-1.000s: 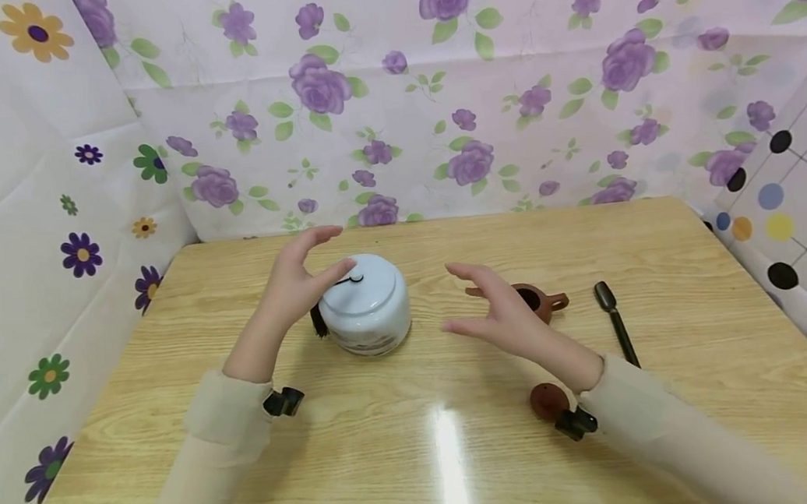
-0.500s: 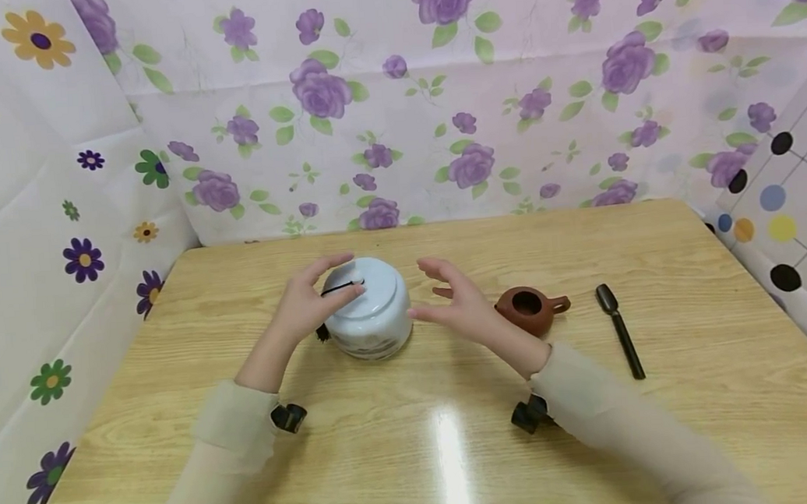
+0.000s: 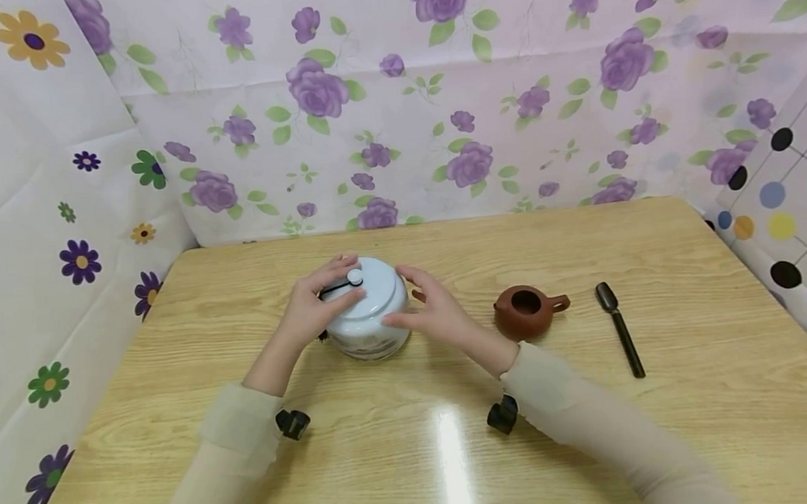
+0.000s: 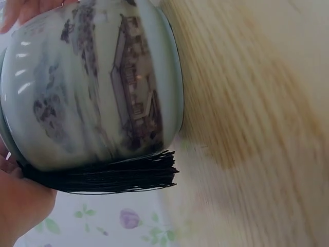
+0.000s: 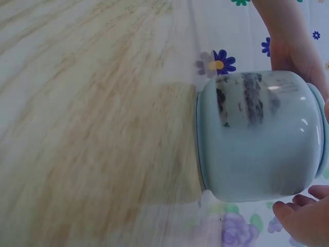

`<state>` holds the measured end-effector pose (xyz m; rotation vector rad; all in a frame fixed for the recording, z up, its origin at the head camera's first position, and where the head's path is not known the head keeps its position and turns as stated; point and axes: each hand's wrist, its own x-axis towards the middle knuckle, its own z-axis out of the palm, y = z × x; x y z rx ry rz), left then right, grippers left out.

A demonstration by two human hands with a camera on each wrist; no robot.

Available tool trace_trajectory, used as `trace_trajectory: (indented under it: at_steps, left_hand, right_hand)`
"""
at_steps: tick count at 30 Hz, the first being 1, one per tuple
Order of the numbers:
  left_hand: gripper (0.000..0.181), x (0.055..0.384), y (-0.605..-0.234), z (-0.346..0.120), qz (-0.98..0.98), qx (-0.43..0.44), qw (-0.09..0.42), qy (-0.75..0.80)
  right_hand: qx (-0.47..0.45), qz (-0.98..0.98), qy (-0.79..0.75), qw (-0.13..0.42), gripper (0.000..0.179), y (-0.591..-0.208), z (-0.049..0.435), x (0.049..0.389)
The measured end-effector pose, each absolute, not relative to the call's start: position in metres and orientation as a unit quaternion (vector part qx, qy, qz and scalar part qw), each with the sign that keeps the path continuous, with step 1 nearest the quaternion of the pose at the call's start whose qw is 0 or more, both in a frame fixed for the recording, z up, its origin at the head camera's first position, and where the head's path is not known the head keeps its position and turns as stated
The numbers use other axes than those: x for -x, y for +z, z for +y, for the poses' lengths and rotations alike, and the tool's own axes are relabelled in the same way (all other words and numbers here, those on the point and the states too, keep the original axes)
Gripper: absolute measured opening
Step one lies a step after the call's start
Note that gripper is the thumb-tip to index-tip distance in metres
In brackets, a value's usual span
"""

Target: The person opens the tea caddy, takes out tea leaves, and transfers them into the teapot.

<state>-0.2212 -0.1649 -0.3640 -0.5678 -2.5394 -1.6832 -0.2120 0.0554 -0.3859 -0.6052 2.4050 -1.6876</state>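
Note:
A pale blue lidded jar (image 3: 370, 339) with a painted house and landscape stands upright on the table. On its lid (image 3: 378, 285) is a small white knob (image 3: 354, 276) with a black cord looped round it; a black tassel (image 4: 118, 175) hangs down the side. My left hand (image 3: 312, 305) reaches over the lid's left part, thumb and fingers spread either side of the knob without pinching it. At the jar's right side is my right hand (image 3: 435, 308), thumb in front and fingers behind. In the right wrist view its fingertips (image 5: 285, 208) are close to the wall; contact is unclear.
A brown lidless teapot (image 3: 521, 322) stands right of the jar, its handle pointing right. Farther right lies a dark scoop (image 3: 620, 330) with a long handle. Floral sheets (image 3: 395, 128) line the back and sides of the wooden table (image 3: 390, 456).
Both hands have come in to the jar: the right moved left, away from over the teapot, and the left lowered onto the lid area. The jar stays put.

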Motion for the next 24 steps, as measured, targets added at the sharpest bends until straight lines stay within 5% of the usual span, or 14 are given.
trace_trajectory:
  at_steps: [11, 24]
  left_hand:
    - [0.042, 0.223, -0.364, -0.153, -0.819, 0.088, 0.026, -0.567]
    - [0.032, 0.223, -0.372, -0.149, -0.791, 0.107, 0.071, -0.598]
  right_hand:
    - [0.206, 0.804, -0.556, 0.047, 0.088, -0.390, 0.046, 0.211]
    - [0.198, 0.822, -0.533, 0.022, 0.095, -0.391, 0.040, 0.205]
